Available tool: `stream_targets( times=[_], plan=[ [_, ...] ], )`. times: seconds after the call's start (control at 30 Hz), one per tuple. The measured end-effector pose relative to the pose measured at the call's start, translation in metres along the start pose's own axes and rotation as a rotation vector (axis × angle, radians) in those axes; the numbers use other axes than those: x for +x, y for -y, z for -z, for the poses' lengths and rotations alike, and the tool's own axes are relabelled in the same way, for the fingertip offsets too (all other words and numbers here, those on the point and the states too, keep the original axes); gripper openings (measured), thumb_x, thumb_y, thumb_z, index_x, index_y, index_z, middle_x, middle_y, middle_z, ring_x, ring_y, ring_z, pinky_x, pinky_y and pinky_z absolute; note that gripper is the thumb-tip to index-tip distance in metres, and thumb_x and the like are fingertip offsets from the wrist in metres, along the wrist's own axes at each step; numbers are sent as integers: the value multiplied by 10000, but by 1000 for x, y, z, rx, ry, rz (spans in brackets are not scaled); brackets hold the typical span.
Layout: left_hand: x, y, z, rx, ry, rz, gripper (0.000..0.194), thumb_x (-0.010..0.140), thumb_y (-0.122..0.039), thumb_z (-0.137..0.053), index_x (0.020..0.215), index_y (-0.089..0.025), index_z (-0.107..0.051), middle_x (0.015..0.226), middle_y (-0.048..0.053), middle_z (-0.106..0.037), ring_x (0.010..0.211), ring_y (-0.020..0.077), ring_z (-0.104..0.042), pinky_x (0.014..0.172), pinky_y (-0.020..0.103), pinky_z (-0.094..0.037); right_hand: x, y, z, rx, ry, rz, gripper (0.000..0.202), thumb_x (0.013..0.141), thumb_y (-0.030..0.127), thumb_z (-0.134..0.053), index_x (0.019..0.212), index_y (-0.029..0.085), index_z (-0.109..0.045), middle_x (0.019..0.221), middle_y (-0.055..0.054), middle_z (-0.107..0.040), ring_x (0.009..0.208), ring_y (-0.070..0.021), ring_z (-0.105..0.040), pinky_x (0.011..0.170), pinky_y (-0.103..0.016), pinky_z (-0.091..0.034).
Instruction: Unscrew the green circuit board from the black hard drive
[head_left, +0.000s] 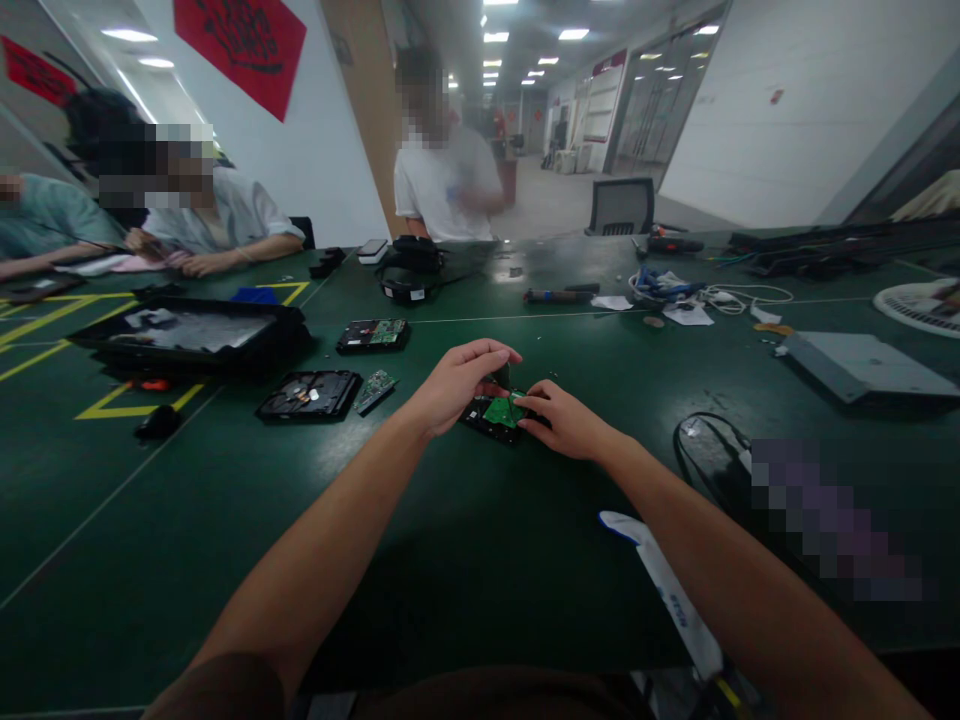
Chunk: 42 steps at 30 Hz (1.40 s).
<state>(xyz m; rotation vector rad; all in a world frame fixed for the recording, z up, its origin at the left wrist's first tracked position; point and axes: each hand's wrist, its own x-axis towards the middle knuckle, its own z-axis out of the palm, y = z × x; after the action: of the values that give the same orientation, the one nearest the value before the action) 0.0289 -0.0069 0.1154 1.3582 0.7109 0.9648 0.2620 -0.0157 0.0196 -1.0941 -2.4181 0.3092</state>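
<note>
A hard drive (491,423) with a green circuit board facing up lies on the green table between my hands. My left hand (465,382) is closed around a screwdriver (502,376) with a dark handle, held upright over the board. Its tip is too small to make out. From the right, my right hand (566,418) grips the drive's edge, its fingertips close to the screwdriver's lower end. To the left lie an opened black drive case (309,394), a loose circuit board (376,390) and another hard drive (373,334) with its board showing.
A black tray (195,335) stands at the left. On the right are a grey metal box (870,368), a cable (694,430) and tangled wires (667,285). A white-and-blue strap (675,590) lies near my right forearm. People sit and stand across the table.
</note>
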Motion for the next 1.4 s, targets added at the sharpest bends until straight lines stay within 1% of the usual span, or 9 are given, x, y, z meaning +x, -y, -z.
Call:
stream_targets(
  times=[0.17,0.27,0.33,0.53,0.77,0.97,1.07,1.23,1.4],
  plan=[
    [0,0,-1,-68,-7,20,148,911,-284,-675,998,-165,-677,986,81,-682,914,195,-651,716,316,-595,0,-1,0,-19,15,-2,420,1006,386,-593,1382,204,-632,1250,-151,-578,1070,-266,-613,921,-473,-567],
    [0,0,-2,-117,-4,27,139,918,-266,-656,1014,-167,-641,970,90,-701,937,216,-669,725,341,-604,0,1,0,-20,23,-5,418,1008,388,-589,1386,216,-632,1249,-147,-581,1068,-267,-615,928,-480,-567],
    [-1,0,-2,-107,-7,23,127,918,-269,-652,993,-166,-645,996,96,-699,963,222,-663,732,344,-605,0,2,0,-16,15,-9,414,1005,389,-594,1382,222,-638,1246,-147,-584,1072,-272,-617,934,-492,-566],
    [0,0,1,-27,-2,4,167,902,-315,-665,946,-161,-711,1006,77,-649,925,195,-617,714,302,-576,0,3,0,-4,0,-22,407,997,386,-608,1371,232,-653,1251,-149,-586,1066,-275,-624,922,-492,-574],
    [0,-1,-2,-12,-4,13,214,906,-382,-673,964,-179,-707,1017,65,-644,923,188,-606,706,286,-556,0,1,-1,-11,-2,-7,414,1002,387,-601,1384,232,-637,1248,-145,-583,1061,-267,-620,905,-484,-576],
    [1,2,-2,105,-26,-16,245,921,-439,-686,953,-199,-725,946,31,-630,819,141,-582,657,232,-504,1,0,-2,4,-8,5,405,997,377,-610,1367,216,-647,1250,-152,-582,1068,-268,-617,919,-479,-569],
    [1,2,-2,97,-33,-16,230,918,-423,-694,983,-205,-730,959,32,-629,823,140,-582,660,234,-517,0,-1,-2,2,-9,0,405,995,371,-612,1373,231,-642,1254,-147,-583,1072,-271,-619,919,-489,-570],
    [0,1,-1,28,-20,11,208,890,-379,-727,995,-200,-705,961,36,-632,840,153,-608,675,267,-570,0,-2,-2,-22,7,-1,425,1005,393,-593,1388,212,-629,1260,-153,-577,1076,-269,-617,925,-488,-571],
    [-1,-1,-2,-36,-12,29,217,882,-341,-735,1010,-182,-661,952,63,-689,872,182,-657,694,302,-589,1,-1,-2,-13,-12,17,409,999,392,-603,1372,230,-645,1236,-144,-585,1086,-275,-620,943,-497,-566]
  ],
)
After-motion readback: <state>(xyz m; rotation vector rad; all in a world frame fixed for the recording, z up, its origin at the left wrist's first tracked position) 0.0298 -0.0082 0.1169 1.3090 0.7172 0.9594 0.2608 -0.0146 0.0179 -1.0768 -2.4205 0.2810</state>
